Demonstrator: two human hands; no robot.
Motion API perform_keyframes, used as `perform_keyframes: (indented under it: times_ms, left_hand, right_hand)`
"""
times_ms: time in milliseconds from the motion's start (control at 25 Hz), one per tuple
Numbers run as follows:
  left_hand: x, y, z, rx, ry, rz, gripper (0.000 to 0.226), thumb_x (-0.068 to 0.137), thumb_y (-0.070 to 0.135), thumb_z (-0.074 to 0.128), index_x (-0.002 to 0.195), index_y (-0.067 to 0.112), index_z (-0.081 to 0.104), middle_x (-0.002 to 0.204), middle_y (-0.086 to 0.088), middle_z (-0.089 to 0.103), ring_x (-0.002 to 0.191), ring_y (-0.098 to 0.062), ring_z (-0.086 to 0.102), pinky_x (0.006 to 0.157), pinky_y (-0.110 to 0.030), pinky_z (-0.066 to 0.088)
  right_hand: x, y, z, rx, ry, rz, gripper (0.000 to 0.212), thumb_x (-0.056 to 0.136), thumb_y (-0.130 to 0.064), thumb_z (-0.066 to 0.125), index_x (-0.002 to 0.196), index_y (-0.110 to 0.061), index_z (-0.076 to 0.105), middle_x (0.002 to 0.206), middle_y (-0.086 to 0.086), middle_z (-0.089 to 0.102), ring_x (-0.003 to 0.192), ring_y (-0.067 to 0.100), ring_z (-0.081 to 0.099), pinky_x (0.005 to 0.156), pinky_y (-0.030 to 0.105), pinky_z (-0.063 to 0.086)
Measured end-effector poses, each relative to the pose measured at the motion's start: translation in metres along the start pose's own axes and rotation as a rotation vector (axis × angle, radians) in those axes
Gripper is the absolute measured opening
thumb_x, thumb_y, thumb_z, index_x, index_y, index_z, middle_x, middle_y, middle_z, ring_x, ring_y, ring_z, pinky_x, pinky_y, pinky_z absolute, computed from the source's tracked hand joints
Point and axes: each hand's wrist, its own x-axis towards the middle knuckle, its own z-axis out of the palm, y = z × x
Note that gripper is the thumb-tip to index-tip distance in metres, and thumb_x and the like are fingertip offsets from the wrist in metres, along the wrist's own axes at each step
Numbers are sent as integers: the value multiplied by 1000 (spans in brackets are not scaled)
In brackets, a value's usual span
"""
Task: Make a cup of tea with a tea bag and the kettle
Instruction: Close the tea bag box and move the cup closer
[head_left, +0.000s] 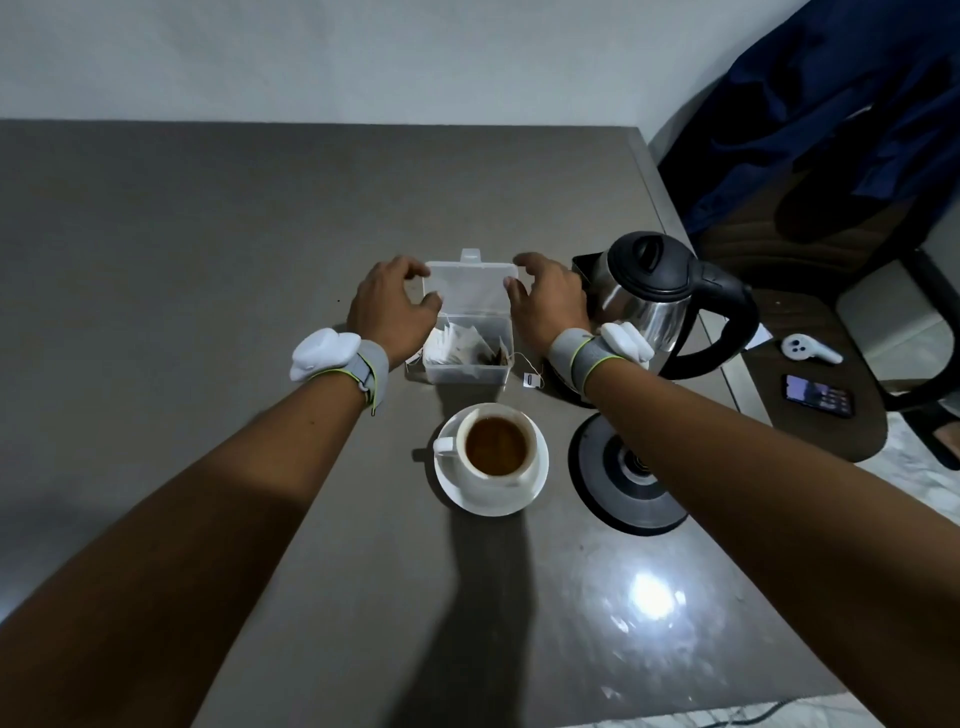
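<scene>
Brown table (208, 260), both hands' grip (392, 306) (545, 306) clasping box lid (470, 286), no legible labels

Kettle (654, 296) partly behind right wrist.

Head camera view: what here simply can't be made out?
- Water level in the steel kettle with black lid: lid shut, head view.
- Print on the small white tea tag: too small.
- Tea bag count in the clear plastic box: overlapping, left hand covers part.
- Dark phone screen: blurred.
</scene>
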Motion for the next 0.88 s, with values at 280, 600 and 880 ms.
perform_keyframes:
  times_ms: [280, 600, 880]
  left_hand:
    - [28, 4, 10, 61, -195, -5, 46, 96, 30, 56, 140, 18, 53, 145, -7, 55, 130, -30, 52, 112, -37, 39]
    - [4, 0, 3, 66, -100, 32, 22, 90, 31, 65, 106, 20, 74, 110, -3, 75, 103, -25, 67, 94, -26, 45]
    - [-25, -18, 9, 120, -181, 73, 20, 86, 29, 71, 104, 21, 76, 114, -7, 73, 105, -29, 65, 93, -32, 48]
  right_hand:
    - [20, 6, 6, -7, -32, -8, 31, 98, -28, 57, 127, -22, 67, 125, 7, 69, 120, 28, 60, 97, 28, 45]
    - [9, 8, 5, -29, -55, -15, 17, 93, -26, 63, 99, -17, 76, 100, 9, 76, 103, 30, 66, 83, 26, 47]
    - [-24, 24, 12, -44, -130, -4, 19, 89, -29, 69, 102, -18, 78, 105, 9, 76, 106, 32, 66, 91, 35, 54]
